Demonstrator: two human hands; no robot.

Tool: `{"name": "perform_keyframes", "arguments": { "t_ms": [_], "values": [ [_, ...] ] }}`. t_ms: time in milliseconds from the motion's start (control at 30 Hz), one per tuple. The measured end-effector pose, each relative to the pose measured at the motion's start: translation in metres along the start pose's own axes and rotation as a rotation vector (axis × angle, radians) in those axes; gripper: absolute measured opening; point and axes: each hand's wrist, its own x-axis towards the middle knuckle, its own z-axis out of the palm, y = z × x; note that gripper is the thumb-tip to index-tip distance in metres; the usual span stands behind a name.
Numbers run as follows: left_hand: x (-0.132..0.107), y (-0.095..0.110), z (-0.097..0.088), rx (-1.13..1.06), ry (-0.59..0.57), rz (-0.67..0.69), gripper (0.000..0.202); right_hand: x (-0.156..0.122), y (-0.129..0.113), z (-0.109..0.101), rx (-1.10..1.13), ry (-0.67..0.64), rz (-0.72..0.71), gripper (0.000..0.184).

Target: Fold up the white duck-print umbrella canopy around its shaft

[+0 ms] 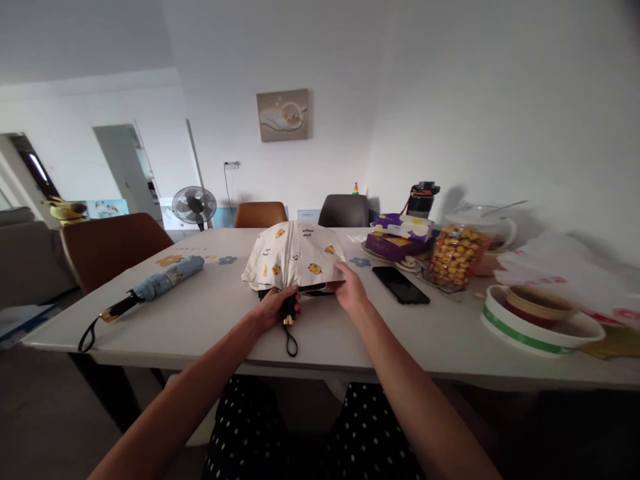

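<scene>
A cream umbrella [295, 257] with small yellow duck prints lies on the table in front of me, its canopy loose and partly spread. My left hand [274, 308] is wrapped round its black handle, which has a gold end and a black wrist loop [291, 343] hanging toward me. At the canopy's right edge, my right hand [349, 285] pinches the fabric between thumb and fingers. Off to the left rests a folded blue umbrella [167, 281] with a black and gold handle, touched by neither hand.
Right of the umbrella lies a black phone [401, 285]. Beyond it stand a purple box [395, 245], a jar of round yellow snacks [457, 259] and a dark bottle [423, 200]. Paper bowls [543, 327] and a white plastic bag [565, 273] sit far right. Chairs [261, 215] line the far side.
</scene>
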Motion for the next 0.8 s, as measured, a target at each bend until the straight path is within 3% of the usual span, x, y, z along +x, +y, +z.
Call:
{"name": "perform_keyframes", "arguments": {
  "t_ms": [133,267,333,500,667,800],
  "values": [
    [0.004,-0.003,-0.003,-0.033,-0.026,0.007,0.028,0.000,-0.005,-0.001,0.217,-0.175,0.035,0.020],
    [0.008,-0.006,-0.006,-0.035,-0.048,0.023,0.028,0.003,-0.006,-0.009,0.243,-0.124,0.116,0.041],
    [0.007,-0.005,-0.005,-0.026,-0.047,0.013,0.028,0.005,-0.005,-0.010,0.244,-0.125,0.098,0.039],
    [0.000,0.001,0.002,-0.030,0.000,0.011,0.024,0.005,-0.001,-0.007,0.185,-0.307,0.056,0.031],
    [-0.003,0.002,0.004,-0.020,0.002,0.018,0.024,0.002,-0.004,-0.010,0.156,-0.398,0.126,0.033],
    [-0.001,0.001,0.001,-0.023,-0.015,0.016,0.025,0.003,-0.004,-0.010,0.183,-0.325,0.072,0.032]
  ]
}}
